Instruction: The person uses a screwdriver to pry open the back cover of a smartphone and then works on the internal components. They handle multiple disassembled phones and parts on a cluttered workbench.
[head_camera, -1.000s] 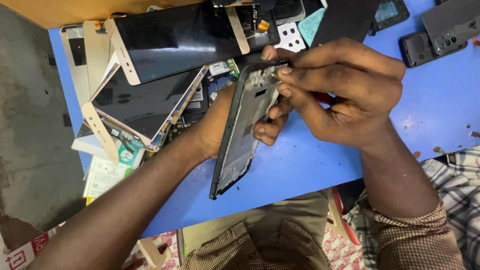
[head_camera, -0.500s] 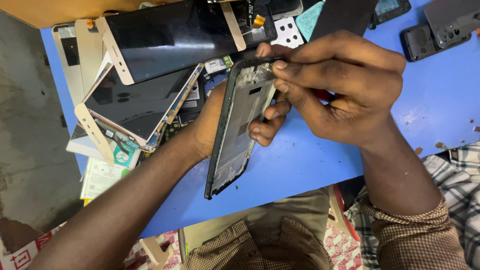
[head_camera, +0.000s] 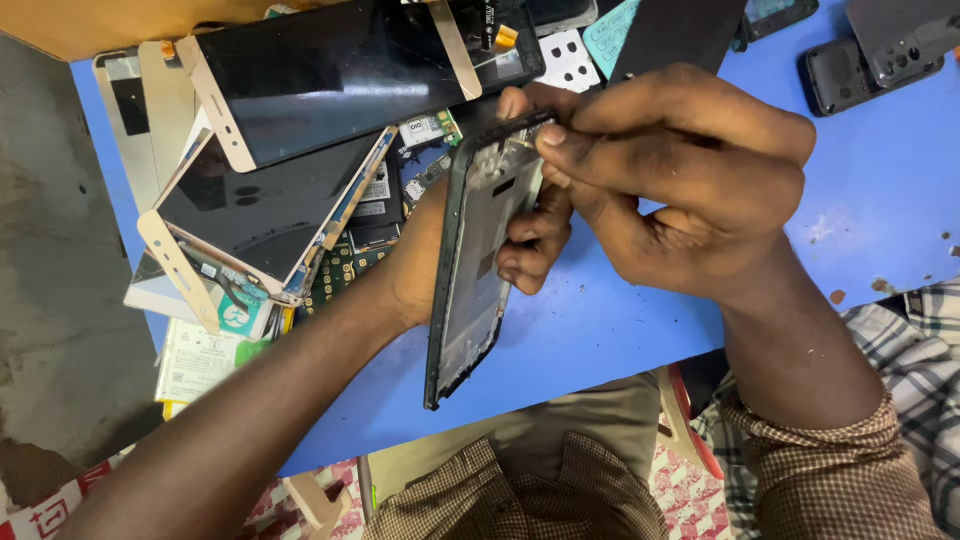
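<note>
— Far left? 
— Pale rectangular label sheet (head_camera: 195, 358) under stacked gold-edged screens (head_camera: 262, 215).
— Middle? 
— Left hand (head_camera: 440, 255) wrapped round black phone frame (head_camera: 478, 262), tilted above blue table (head_camera: 600, 330).
— Right? 
— Right hand (head_camera: 690, 190) pinched shut on frame's top edge.

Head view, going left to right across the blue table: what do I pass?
Stack of gold-edged phone screens → left hand → black phone frame it holds upright on edge → right hand pinching the frame's top end → dark phone back covers at the far right corner of the blue table.
</note>
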